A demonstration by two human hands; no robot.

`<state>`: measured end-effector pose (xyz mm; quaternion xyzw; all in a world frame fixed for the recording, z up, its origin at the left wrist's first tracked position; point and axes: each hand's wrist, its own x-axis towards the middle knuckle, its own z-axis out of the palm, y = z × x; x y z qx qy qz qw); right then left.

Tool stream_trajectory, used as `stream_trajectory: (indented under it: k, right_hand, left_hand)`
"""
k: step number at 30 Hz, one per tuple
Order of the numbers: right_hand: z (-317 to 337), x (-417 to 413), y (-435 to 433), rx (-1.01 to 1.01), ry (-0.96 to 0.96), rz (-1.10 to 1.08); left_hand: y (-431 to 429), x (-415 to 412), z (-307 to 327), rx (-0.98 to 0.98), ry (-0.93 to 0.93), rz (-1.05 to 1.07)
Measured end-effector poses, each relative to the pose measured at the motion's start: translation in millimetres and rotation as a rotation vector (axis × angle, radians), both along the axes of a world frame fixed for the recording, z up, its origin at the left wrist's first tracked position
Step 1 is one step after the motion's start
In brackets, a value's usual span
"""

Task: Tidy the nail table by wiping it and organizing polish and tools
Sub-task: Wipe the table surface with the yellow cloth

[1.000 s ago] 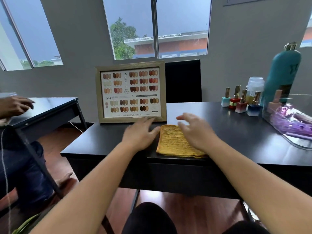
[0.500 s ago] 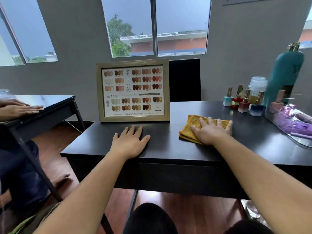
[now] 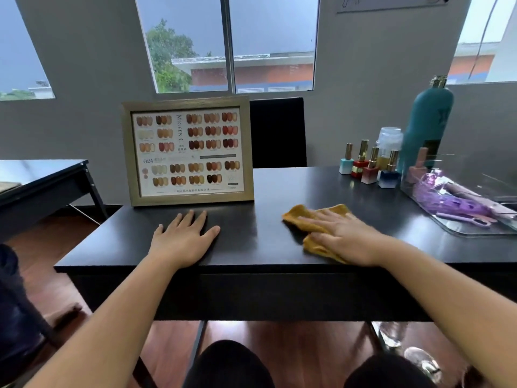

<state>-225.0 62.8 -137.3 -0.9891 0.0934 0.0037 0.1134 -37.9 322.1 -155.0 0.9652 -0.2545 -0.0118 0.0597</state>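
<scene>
we're mid-wipe here. our right hand (image 3: 345, 236) lies flat with its fingers straight, pressing the yellow cloth (image 3: 298, 218) onto the black table (image 3: 265, 247). it sits right of the middle, near the front edge, and it's a flat-palm push with nothing gripped. our left hand (image 3: 181, 239) rests palm down with fingers spread, left of the middle and just in front of the framed colour chart (image 3: 187, 152). it holds nothing.

how far along are we? we judge this is the wiping stage, and it isn't finished. the cloth covers only a patch of the front half, and we can't read dust or damp off this dark top, so we can't say what is already clean.

the organizing looks mostly ahead of us. a cluster of small polish bottles (image 3: 369, 169) stands bunched near the back right corner, beside a clear jar (image 3: 390, 138) and a tall teal bottle (image 3: 428, 121). a clear tray (image 3: 458, 233) at the right edge holds purple tools (image 3: 447, 200) in a loose heap.

around us, a black chair (image 3: 277, 133) sits behind the back edge and a second dark table (image 3: 42, 177) stands off to the left. the walls are grey, the windows (image 3: 229, 43) show a dull sky, and the floor (image 3: 279, 340) is reddish wood.
</scene>
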Motion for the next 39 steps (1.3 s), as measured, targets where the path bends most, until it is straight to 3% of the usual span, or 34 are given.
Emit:
stream_trajectory:
  k: [4, 7, 13, 18, 21, 24, 28, 32, 39]
  right_hand:
    - [3, 13, -55, -0.044, 0.063, -0.404]
    - [2, 48, -38, -0.025, 0.073, -0.485]
    - [-6, 79, 73, -0.063, 0.027, -0.038]
    - [-3, 30, 58, -0.018, 0.018, 0.127]
    - [0, -3, 15, -0.031, 0.022, 0.022]
    - [0, -30, -33, -0.042, 0.035, -0.14]
    - [-4, -38, -69, -0.061, 0.034, -0.395]
    - [-5, -2, -47, -0.052, 0.034, -0.596]
    - [-12, 30, 46, -0.089, -0.003, -0.154]
  left_hand:
    - [-1, -1, 0, 0.01, -0.006, 0.004]
    - [-2, -1, 0, 0.011, -0.012, 0.011]
    - [-3, 0, 0, 0.011, -0.002, 0.021]
    - [-3, 0, 4, 0.015, 0.046, 0.033]
    - [-20, -9, 13, -0.028, -0.001, 0.03]
    - [-52, -32, 20, -0.08, -0.109, -0.12]
    - [-86, -51, 18, -0.036, -0.052, -0.224]
    - [-92, -51, 8, -0.023, 0.012, -0.2]
    - [-90, -48, 3, -0.066, 0.026, -0.203]
